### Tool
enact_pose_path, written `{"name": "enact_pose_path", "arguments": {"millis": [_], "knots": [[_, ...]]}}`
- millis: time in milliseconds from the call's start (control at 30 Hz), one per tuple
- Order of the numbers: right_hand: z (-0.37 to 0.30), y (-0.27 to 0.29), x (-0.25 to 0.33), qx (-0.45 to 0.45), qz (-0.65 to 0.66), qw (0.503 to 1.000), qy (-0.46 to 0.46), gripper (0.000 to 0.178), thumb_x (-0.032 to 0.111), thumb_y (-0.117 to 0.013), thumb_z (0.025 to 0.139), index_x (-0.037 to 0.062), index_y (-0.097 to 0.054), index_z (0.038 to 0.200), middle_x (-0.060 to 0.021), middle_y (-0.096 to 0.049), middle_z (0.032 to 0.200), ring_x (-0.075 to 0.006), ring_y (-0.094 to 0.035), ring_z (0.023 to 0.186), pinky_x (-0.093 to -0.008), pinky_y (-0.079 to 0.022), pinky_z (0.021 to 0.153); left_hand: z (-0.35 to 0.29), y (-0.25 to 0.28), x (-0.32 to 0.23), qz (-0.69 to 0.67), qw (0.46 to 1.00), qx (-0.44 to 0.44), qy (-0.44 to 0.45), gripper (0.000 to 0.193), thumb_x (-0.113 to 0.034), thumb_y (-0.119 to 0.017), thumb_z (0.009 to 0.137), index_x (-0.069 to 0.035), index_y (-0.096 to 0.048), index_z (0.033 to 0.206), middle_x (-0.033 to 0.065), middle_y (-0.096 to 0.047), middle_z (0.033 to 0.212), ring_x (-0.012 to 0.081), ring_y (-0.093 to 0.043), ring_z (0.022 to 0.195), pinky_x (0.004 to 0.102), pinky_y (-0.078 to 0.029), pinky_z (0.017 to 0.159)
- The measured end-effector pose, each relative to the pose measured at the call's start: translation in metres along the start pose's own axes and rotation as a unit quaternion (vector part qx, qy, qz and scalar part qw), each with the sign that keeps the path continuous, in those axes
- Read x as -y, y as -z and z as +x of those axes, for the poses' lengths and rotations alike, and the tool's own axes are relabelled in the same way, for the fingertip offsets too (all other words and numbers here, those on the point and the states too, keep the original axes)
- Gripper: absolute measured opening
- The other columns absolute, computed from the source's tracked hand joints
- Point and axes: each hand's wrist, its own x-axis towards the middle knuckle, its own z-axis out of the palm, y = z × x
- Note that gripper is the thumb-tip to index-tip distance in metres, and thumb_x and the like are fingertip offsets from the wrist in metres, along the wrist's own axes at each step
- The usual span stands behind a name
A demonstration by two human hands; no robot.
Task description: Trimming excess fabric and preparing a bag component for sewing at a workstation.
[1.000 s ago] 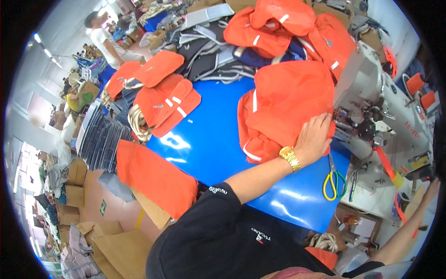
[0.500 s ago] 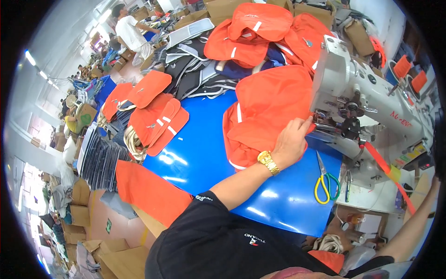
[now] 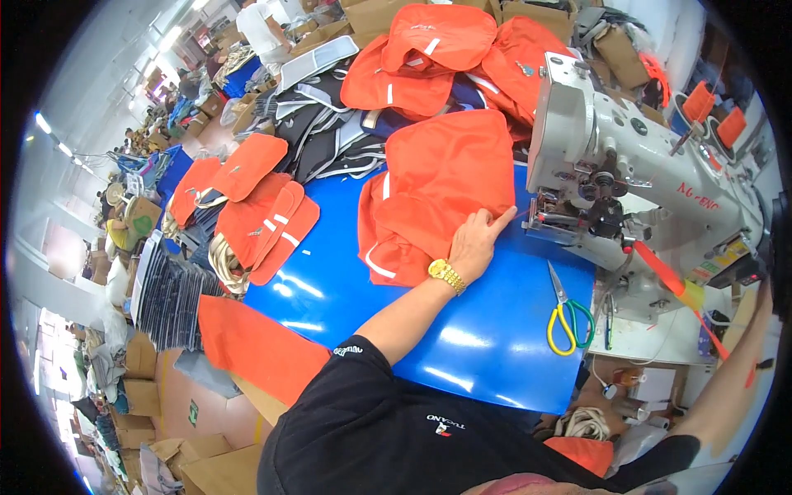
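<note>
My left hand, with a gold watch on the wrist, grips the right edge of an orange fabric bag. Its index finger stretches toward the sewing machine, while the other fingers are bent over the cloth. The bag lies on the blue work surface, apart from the machine's needle area. White strips show on its left side. My right forearm reaches up along the right rim, and the hand itself is lost in the dark edge. Scissors with yellow and green handles lie below the machine.
More orange bags are heaped at the back beside dark grey-trimmed pieces. Another orange stack sits at the left, above a pile of dark panels. An orange tape hangs from the machine. Thread cones stand behind it.
My left hand has drawn the orange bag leftward, away from the sewing machine's needle area. The whole view has shifted slightly. The right forearm stays at the right rim.
</note>
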Motion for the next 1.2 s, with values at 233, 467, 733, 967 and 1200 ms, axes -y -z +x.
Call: {"name": "enact_pose_path", "arguments": {"millis": [233, 467, 733, 967, 1200], "knots": [[0.006, -0.005, 0.012, 0.129, 0.0, 0.991, -0.028, 0.073, 0.053, -0.05, 0.106, -0.013, -0.055, 0.138, -0.02, -0.062, 0.133, -0.0325, -0.059, 0.12, -0.0438, -0.047, 0.104, 0.009, -0.008, -0.005, -0.009, 1.0, 0.003, 0.02, 0.066, 0.001, -0.053, 0.088, -0.023, -0.056, 0.149, 0.0151, -0.056, 0.101, 0.0323, -0.061, 0.093, 0.0453, -0.054, 0.078], [0.034, 0.059, -0.092, 0.086, 0.171, 0.981, -0.036, 0.066, 0.055, -0.053, 0.106, -0.0011, -0.058, 0.14, -0.0106, -0.064, 0.137, -0.0198, -0.059, 0.125, -0.0371, -0.04, 0.112, -0.007, 0.014, -0.035, -0.044, 0.984, 0.17, -0.004, 0.059, -0.001, -0.054, 0.088, -0.019, -0.058, 0.144, 0.0175, -0.059, 0.105, 0.0362, -0.061, 0.098, 0.048, -0.054, 0.082], [-0.25, -0.013, -0.054, -0.008, 0.001, 1.0, 0.014, 0.042, 0.028, -0.059, 0.105, 0.0062, -0.06, 0.142, -0.01, -0.066, 0.131, -0.0197, -0.06, 0.118, -0.0357, -0.047, 0.106, -0.116, 0.156, -0.001, -0.139, 0.948, 0.266, -0.102, 0.087, -0.036, -0.084, 0.079, -0.005, -0.047, 0.152, 0.0228, -0.054, 0.146, 0.0411, -0.048, 0.139, 0.0495, -0.038, 0.118], [-0.481, -0.124, -0.028, 0.304, -0.165, 0.926, 0.152, 0.041, 0.008, -0.063, 0.096, 0.0, -0.061, 0.137, -0.0225, -0.064, 0.138, -0.0353, -0.059, 0.132, -0.0427, -0.045, 0.112, -0.144, 0.146, 0.063, 0.12, 0.975, 0.164, -0.09, 0.045, -0.008, -0.074, 0.082, -0.014, -0.071, 0.126, 0.0098, -0.066, 0.134, 0.035, -0.048, 0.14, 0.0539, -0.032, 0.121], [-0.485, -0.183, -0.077, 0.248, -0.326, 0.865, 0.289, 0.046, 0.008, -0.065, 0.09, -0.0014, -0.059, 0.134, -0.0249, -0.063, 0.135, -0.0435, -0.055, 0.131, -0.0518, -0.039, 0.115, -0.148, 0.19, 0.041, -0.081, 0.988, -0.1, -0.079, 0.012, -0.007, -0.069, 0.092, -0.005, -0.07, 0.104, 0.0128, -0.072, 0.104, 0.0334, -0.066, 0.107, 0.0488, -0.048, 0.103]]}}
